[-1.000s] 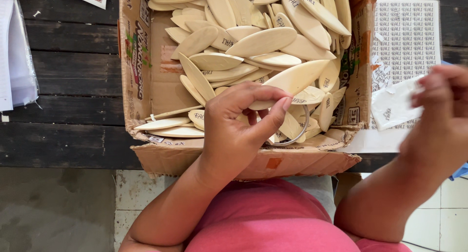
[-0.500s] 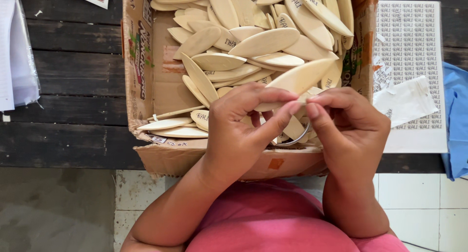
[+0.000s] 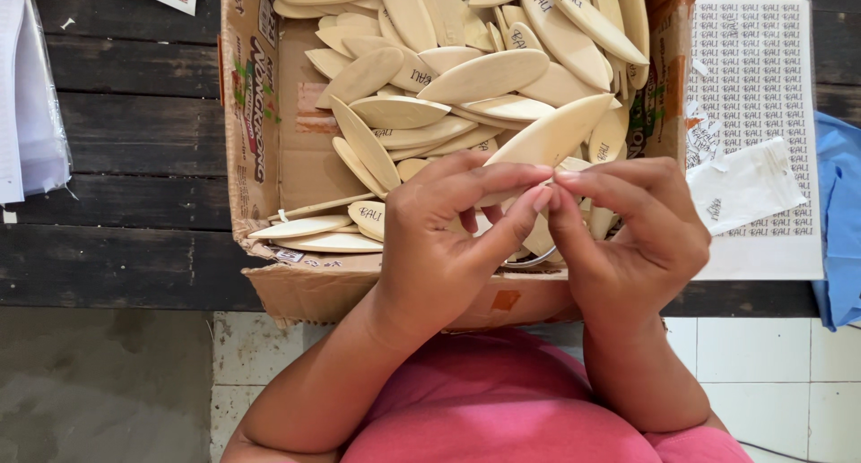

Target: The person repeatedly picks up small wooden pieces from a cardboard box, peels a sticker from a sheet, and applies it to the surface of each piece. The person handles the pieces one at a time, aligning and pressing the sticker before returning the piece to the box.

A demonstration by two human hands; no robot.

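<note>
An open cardboard box [image 3: 269,158] on a dark wooden table holds several pale oval wooden pieces [image 3: 404,113], some with small dark lettering. My left hand [image 3: 439,248] is over the box's near edge and pinches one long oval wooden piece [image 3: 552,131] that points up and to the right. My right hand [image 3: 637,239] meets it from the right, its fingertips pressed on the lower end of the same piece against my left thumb. A thin metal ring [image 3: 536,259] shows just under the hands. Whatever lies between the fingertips is hidden.
A white sheet of small printed labels [image 3: 762,77] lies right of the box, with a loose white paper strip [image 3: 744,185] on it. Blue cloth [image 3: 839,212] is at the far right. Papers in clear plastic [image 3: 31,113] lie at the left edge. Tiled floor lies below the table.
My right hand has come in from the label sheet at the right and closed its fingertips on the wooden piece held by my left hand, which stayed put.
</note>
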